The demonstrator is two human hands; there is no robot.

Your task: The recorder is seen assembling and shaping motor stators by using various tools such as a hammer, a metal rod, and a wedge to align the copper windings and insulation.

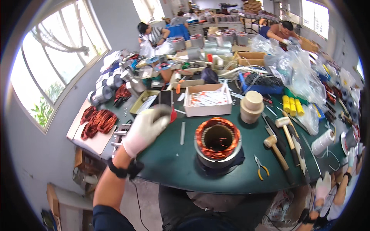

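My left hand [144,133], in a white glove, is raised over the left part of the green table, in front of a phone [165,98] standing upright on a red stand [172,116]. Its fingers look bent but are smeared by motion, so I cannot make out whether anything is in them. To its right stands a motor stator [217,156], a grey metal cylinder ringed with copper windings, on a dark cloth [238,161]. A pale flat strip [182,133] lies between the hand and the stator. My right hand is out of view.
Copper coils [98,122] lie at left. Behind the stator are a white box [208,106] of small strips and a cream stepped cylinder [252,107]. Pliers [261,168], mallets [276,148] and a thread spool [323,142] lie right. A co-worker's gloved hand [323,188] shows lower right.
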